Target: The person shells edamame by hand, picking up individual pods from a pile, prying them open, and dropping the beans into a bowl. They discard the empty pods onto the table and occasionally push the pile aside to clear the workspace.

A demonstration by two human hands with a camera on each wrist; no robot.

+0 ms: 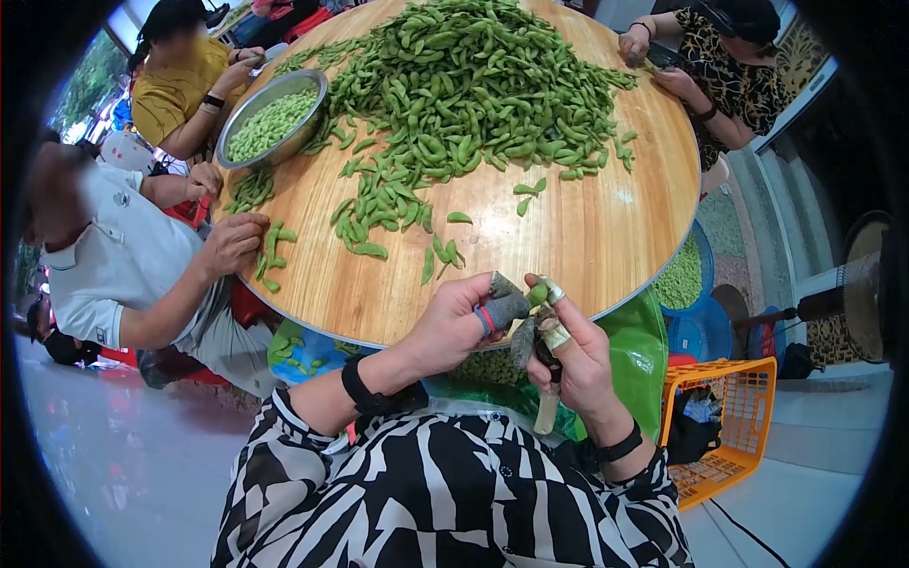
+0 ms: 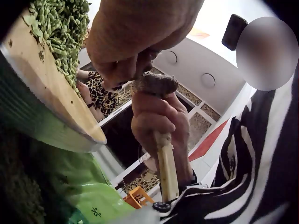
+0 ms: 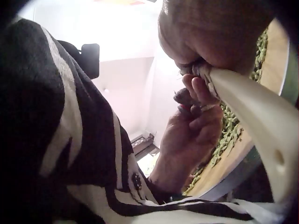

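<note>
Over the near table edge, both hands meet at a green soybean pod [image 1: 537,294]. My left hand [image 1: 453,320], its thumb and a finger in grey cloth covers, pinches the pod from the left. My right hand [image 1: 585,364] has pale wraps on its fingers and grips a tool with a pale handle [image 1: 546,413]; its working end is hidden by the fingers. In the left wrist view, this handle [image 2: 167,168] points down out of the right fist. The right wrist view shows it large, beside my left hand [image 3: 187,140]. Loose pods [image 1: 445,254] lie just beyond my hands.
A large heap of pods [image 1: 473,85] covers the back of the round wooden table [image 1: 606,246]. A metal bowl [image 1: 317,123] of shelled beans stands at left. People sit around. Below are a green bag [image 1: 634,350], a blue basin [image 1: 704,265] and an orange crate [image 1: 757,417].
</note>
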